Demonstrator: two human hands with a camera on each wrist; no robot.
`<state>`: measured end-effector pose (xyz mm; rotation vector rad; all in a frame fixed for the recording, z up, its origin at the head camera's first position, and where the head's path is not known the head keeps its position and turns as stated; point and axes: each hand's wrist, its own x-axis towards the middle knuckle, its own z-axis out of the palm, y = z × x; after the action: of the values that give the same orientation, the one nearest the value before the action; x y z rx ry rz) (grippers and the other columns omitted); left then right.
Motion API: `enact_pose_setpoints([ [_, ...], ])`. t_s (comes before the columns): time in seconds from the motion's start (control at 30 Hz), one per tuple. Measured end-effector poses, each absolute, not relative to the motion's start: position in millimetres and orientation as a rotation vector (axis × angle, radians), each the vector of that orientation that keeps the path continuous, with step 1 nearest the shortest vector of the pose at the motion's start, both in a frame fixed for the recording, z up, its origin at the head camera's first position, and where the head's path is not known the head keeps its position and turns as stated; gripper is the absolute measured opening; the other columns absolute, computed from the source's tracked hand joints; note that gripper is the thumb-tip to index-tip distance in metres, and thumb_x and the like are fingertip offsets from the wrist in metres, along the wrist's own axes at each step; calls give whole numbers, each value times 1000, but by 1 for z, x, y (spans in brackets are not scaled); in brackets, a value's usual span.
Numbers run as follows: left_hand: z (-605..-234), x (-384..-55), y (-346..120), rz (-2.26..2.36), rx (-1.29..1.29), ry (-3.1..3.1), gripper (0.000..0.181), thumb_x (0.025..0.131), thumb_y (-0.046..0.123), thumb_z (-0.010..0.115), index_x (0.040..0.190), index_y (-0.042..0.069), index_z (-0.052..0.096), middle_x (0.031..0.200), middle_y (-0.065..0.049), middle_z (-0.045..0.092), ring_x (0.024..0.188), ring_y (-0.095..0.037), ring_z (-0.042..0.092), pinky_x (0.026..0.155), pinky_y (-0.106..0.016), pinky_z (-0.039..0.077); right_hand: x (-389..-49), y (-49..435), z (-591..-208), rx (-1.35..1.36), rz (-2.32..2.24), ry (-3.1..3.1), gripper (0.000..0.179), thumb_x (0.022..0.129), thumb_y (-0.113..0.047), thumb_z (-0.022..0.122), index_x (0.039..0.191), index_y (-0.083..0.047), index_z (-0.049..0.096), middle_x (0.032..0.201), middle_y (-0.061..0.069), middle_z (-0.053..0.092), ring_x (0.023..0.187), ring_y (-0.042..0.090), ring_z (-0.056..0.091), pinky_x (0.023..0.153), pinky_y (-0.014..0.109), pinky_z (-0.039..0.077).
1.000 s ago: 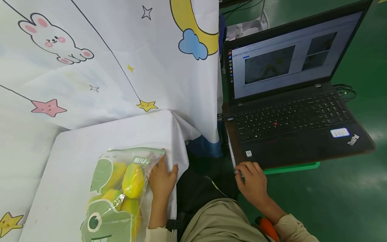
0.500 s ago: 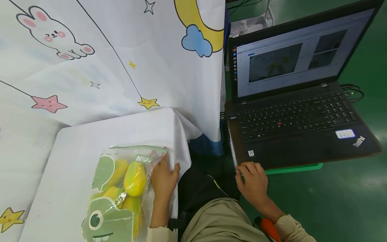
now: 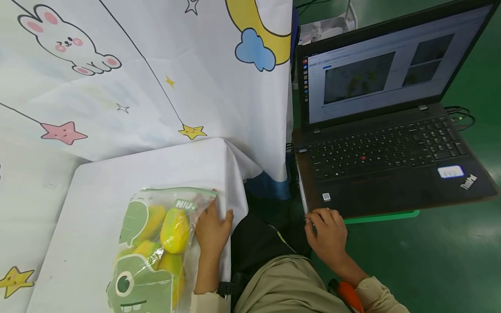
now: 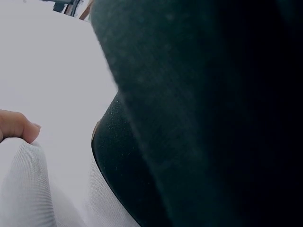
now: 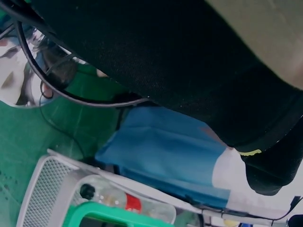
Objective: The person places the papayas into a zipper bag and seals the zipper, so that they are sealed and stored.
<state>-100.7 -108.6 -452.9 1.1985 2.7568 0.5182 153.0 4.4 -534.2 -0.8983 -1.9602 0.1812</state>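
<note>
A white-draped table (image 3: pixel 101 187) spreads beneath the left hand (image 3: pixel 212 232). Just beyond the right hand (image 3: pixel 328 234) I see a black laptop (image 3: pixel 375 143); the fingers rest at its near corner, but I cannot tell whether they pinch. Beside the left hand's extended fingers, thumb apart, lies a bag (image 3: pixel 146 276) of yellow-green fruit (image 3: pixel 175 230).

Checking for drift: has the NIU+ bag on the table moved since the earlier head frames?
No. Against the edges of the table, the NIU+ bag keeps its place; the whole head view shifts slightly, seemingly from camera motion.
</note>
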Motion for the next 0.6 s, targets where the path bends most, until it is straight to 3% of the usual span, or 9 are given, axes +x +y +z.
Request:
enact_pose_setpoints([
  [0.6, -451, -99, -107, 535, 1181, 2765, 66, 82, 38, 63, 140, 21, 38, 128, -18, 52, 103, -37, 54, 86, -55, 43, 150, 5, -534, -885, 165, -1925, 19, 83, -16, 52, 77, -10, 69, 83, 7, 61, 68, 28, 46, 59, 38, 35],
])
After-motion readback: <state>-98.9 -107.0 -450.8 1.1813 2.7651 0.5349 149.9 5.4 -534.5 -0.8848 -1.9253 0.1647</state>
